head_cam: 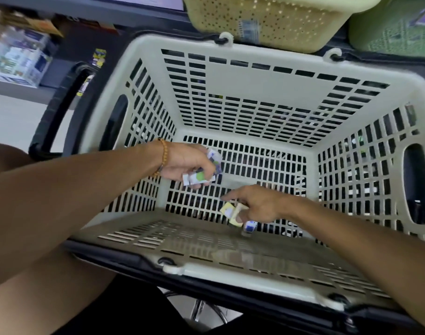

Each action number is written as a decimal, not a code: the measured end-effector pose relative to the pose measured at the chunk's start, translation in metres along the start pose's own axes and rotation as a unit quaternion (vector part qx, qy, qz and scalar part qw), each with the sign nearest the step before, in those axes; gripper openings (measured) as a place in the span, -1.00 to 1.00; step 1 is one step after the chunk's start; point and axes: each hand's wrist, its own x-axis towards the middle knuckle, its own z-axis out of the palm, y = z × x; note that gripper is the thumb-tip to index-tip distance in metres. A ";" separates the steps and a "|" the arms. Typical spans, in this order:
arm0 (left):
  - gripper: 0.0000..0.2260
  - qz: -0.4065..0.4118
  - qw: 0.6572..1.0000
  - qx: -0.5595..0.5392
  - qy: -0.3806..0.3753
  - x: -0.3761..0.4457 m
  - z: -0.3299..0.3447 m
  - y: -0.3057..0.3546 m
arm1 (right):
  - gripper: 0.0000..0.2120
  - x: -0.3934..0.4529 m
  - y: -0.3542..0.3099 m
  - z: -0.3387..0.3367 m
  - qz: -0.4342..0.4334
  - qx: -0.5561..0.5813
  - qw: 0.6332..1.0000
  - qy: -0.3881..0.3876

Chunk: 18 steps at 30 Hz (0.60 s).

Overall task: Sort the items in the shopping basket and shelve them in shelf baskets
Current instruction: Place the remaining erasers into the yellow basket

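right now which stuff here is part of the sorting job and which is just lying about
Part of the job:
- shopping basket
- small packets held in the left hand
- small yellow packets pinched by the right hand
- cream shelf basket
- green shelf basket

Just lying about:
- boxes on the left shelf
- chair base below

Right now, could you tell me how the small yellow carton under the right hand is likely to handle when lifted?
The yellow carton looks like thin card, so probably light and somewhat crushable. Flat faces suggest it won't roll. The right hand pinches it with its fingers alone, suggesting little weight.
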 end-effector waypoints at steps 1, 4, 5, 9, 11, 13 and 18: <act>-0.65 0.006 1.000 -0.008 0.009 -0.002 -0.001 0.002 | -0.45 0.001 0.000 0.001 -0.008 -0.001 1.000 0.014; -0.64 0.023 0.999 -0.022 0.037 -0.007 0.001 0.005 | -0.62 0.001 0.000 0.004 -0.004 0.018 1.000 0.010; -0.66 0.031 0.998 -0.025 0.048 -0.007 0.004 0.006 | -0.66 0.000 0.001 0.006 0.002 0.027 1.000 0.006; -0.74 0.094 0.988 0.007 0.122 -0.011 0.014 0.008 | -0.69 -0.005 0.002 0.003 0.025 0.073 0.997 -0.018; -0.74 0.128 0.977 0.009 0.169 -0.015 0.017 0.009 | -0.73 -0.012 0.002 -0.010 0.023 0.146 0.989 -0.007; -0.74 0.166 0.968 -0.020 0.186 -0.020 0.020 0.012 | -0.74 -0.021 -0.003 -0.030 0.004 0.234 0.971 0.043; -0.78 0.295 0.906 -0.200 0.227 -0.040 0.023 0.023 | -0.74 -0.053 -0.030 -0.069 -0.092 0.401 0.897 0.163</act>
